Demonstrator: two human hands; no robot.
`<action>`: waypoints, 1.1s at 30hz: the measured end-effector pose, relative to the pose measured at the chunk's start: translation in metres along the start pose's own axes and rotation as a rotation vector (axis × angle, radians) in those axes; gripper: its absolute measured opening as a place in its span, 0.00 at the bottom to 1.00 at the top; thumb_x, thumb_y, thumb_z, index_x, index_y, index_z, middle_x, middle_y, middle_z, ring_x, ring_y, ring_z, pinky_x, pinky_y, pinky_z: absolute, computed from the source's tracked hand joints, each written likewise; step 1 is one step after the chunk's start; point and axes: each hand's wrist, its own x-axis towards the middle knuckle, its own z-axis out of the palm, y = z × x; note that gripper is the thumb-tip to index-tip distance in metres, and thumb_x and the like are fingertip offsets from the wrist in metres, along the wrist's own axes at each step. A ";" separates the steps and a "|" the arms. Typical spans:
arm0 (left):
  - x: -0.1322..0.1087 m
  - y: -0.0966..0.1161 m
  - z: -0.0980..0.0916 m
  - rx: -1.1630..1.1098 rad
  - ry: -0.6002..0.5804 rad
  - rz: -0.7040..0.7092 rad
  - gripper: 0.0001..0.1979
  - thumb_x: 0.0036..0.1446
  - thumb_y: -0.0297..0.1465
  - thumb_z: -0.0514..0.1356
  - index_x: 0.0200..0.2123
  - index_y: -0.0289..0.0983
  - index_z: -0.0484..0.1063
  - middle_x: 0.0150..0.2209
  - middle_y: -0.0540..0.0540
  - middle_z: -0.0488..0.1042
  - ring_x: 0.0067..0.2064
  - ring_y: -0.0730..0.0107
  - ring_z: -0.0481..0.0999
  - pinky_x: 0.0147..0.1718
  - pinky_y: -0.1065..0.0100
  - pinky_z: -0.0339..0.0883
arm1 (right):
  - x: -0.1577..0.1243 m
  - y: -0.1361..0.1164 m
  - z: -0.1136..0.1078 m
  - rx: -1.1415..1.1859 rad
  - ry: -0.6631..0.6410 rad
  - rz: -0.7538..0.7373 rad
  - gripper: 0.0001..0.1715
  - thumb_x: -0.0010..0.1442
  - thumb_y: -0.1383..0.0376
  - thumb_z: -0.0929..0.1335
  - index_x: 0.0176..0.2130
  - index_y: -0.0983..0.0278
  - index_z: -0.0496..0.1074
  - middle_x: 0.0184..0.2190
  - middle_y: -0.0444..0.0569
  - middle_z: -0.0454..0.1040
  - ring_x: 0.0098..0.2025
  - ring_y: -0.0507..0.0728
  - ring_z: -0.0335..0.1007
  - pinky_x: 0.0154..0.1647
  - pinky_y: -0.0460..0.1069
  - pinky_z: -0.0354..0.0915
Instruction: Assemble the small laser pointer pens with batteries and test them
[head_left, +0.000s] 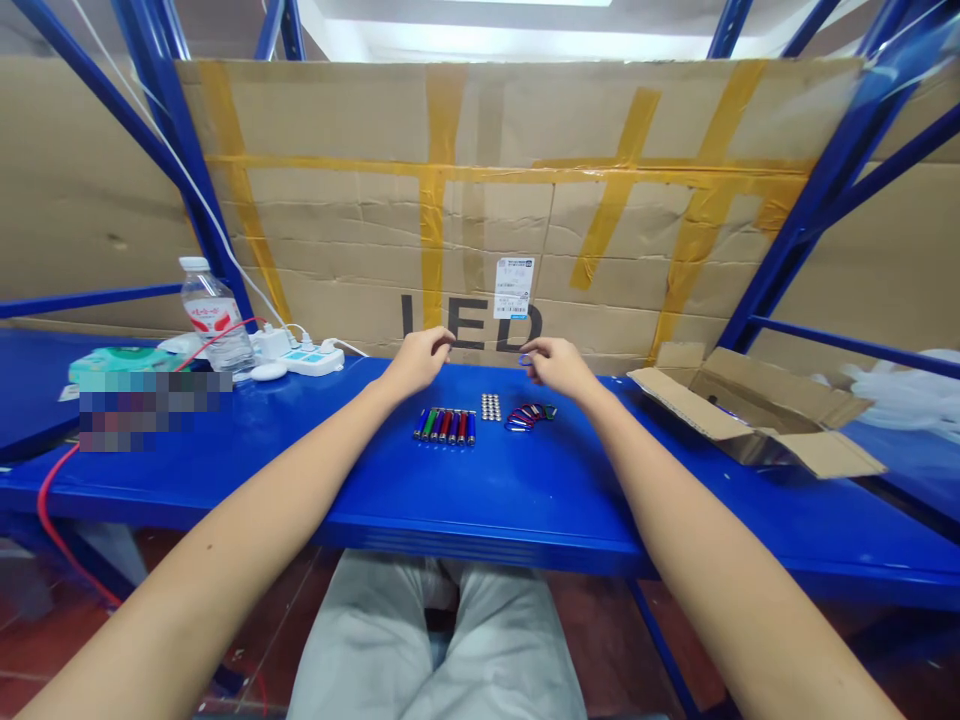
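A row of several small coloured cylinders (445, 425) lies on the blue table (480, 490), with a cluster of small silver discs (491, 406) beside it and a pile of red and blue clips (529, 415) to the right. My left hand (420, 360) hovers above the cylinders, fingers curled in a pinch; what it holds is too small to name. My right hand (551, 365) is over the clip pile, fingers pinched on a small blue ring-like piece (524, 359).
An open cardboard box (757, 410) sits at the right. At the left stand a water bottle (215, 315), a white power strip (311, 357), a tissue pack (120, 365) and a red cable (52, 500). Taped cardboard (510, 200) walls the back between blue rack posts.
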 end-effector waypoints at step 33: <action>0.001 -0.043 -0.033 0.097 -0.825 -0.432 0.09 0.40 0.33 0.59 0.26 0.35 0.73 0.26 0.45 0.75 0.26 0.71 0.70 0.24 0.72 0.61 | 0.000 0.048 -0.041 -0.614 -0.523 0.590 0.08 0.50 0.70 0.70 0.35 0.69 0.72 0.22 0.49 0.72 0.20 0.53 0.68 0.24 0.49 0.68</action>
